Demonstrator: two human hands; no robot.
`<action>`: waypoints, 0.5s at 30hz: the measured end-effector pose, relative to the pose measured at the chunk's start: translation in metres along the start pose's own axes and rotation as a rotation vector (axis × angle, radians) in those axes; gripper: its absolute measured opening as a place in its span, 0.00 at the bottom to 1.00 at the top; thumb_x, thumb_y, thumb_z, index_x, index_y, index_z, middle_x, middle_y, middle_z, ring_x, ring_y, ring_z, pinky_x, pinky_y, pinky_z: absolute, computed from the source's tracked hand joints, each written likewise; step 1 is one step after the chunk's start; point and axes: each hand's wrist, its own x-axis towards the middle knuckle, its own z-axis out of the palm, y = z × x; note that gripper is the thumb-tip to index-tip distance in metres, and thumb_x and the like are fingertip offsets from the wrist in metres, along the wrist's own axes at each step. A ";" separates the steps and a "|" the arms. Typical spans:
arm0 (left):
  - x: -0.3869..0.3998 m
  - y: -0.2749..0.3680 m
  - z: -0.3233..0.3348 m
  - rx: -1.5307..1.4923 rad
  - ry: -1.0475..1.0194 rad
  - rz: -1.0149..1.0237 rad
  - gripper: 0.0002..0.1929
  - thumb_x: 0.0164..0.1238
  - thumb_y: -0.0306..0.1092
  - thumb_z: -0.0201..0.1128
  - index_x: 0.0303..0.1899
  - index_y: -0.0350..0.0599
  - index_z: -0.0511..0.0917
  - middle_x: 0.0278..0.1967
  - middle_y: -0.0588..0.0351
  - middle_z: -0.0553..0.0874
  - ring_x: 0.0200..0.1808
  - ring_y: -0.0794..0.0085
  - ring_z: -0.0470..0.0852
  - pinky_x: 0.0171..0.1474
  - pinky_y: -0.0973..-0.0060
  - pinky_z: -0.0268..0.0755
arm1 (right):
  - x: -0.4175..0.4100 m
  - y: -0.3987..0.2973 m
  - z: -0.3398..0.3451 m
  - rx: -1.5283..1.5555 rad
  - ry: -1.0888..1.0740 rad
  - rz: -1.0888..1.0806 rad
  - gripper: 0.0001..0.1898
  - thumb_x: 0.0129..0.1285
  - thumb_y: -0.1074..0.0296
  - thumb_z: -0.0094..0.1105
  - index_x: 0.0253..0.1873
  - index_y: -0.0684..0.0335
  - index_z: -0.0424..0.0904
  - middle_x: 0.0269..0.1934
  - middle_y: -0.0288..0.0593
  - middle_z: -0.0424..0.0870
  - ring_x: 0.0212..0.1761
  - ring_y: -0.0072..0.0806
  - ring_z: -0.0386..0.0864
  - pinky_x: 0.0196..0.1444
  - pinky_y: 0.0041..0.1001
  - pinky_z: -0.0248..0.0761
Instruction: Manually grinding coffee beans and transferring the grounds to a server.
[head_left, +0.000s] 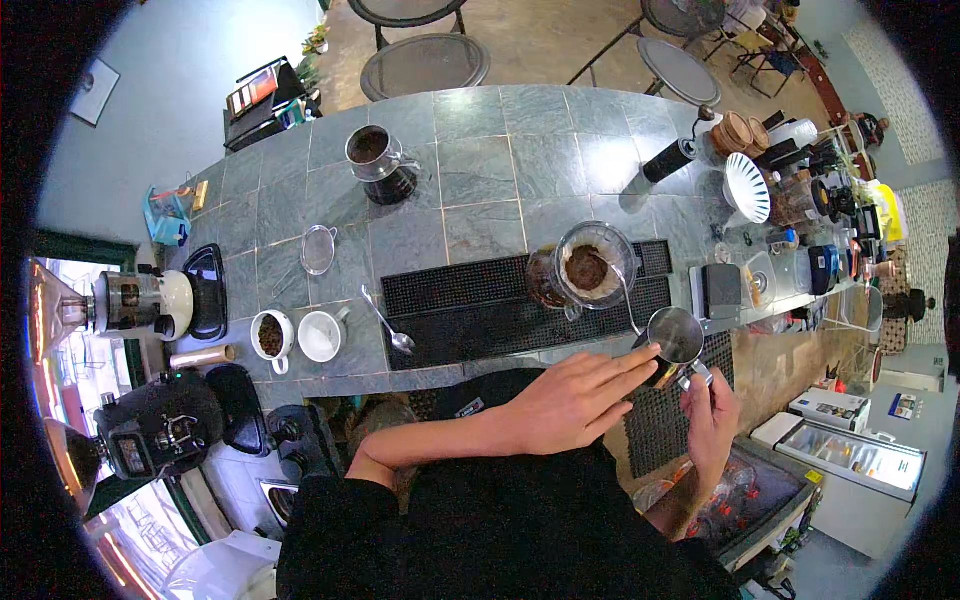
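My right hand (709, 420) grips the handle of a metal gooseneck pouring pot (676, 337). The fingertips of my left hand (581, 401) rest against the pot's near side, fingers extended. The thin spout reaches over a glass pour-over dripper (600, 232), where a paper filter holds wet coffee grounds (586, 268). Dark liquid shows in the glass server (546, 279) beneath. This server stands on a black rubber bar mat (465, 289). A spoon (401, 343) lies on the mat's left end. Whether water is flowing from the spout I cannot tell.
Left on the tiled counter (480, 172) are a cup of coffee beans (271, 336), a white cup (321, 336), a small strainer (319, 250) and another coffee server (390, 184). A hand grinder (670, 160), a striped dripper (746, 187) and a crowd of containers stand right. Electric grinders (154, 427) are far left.
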 end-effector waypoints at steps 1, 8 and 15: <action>-0.002 0.001 -0.002 0.007 0.002 -0.005 0.32 0.72 0.33 0.67 0.75 0.36 0.70 0.81 0.49 0.68 0.54 0.55 0.84 0.59 0.60 0.77 | 0.000 -0.001 0.001 0.011 -0.019 -0.004 0.16 0.80 0.65 0.59 0.34 0.65 0.74 0.24 0.31 0.74 0.27 0.15 0.68 0.29 0.24 0.60; -0.015 0.013 -0.004 -0.073 -0.099 -0.043 0.32 0.77 0.34 0.63 0.77 0.35 0.66 0.81 0.46 0.67 0.55 0.56 0.83 0.61 0.58 0.74 | -0.016 0.006 -0.012 0.011 -0.059 0.107 0.16 0.78 0.65 0.60 0.33 0.66 0.73 0.24 0.32 0.75 0.27 0.17 0.70 0.30 0.25 0.61; -0.006 0.010 0.009 -0.035 -0.160 -0.037 0.33 0.74 0.34 0.66 0.76 0.37 0.68 0.81 0.47 0.65 0.53 0.58 0.84 0.58 0.62 0.76 | -0.017 0.014 -0.021 -0.059 -0.043 0.059 0.16 0.78 0.65 0.59 0.34 0.66 0.73 0.23 0.33 0.74 0.27 0.18 0.69 0.29 0.26 0.61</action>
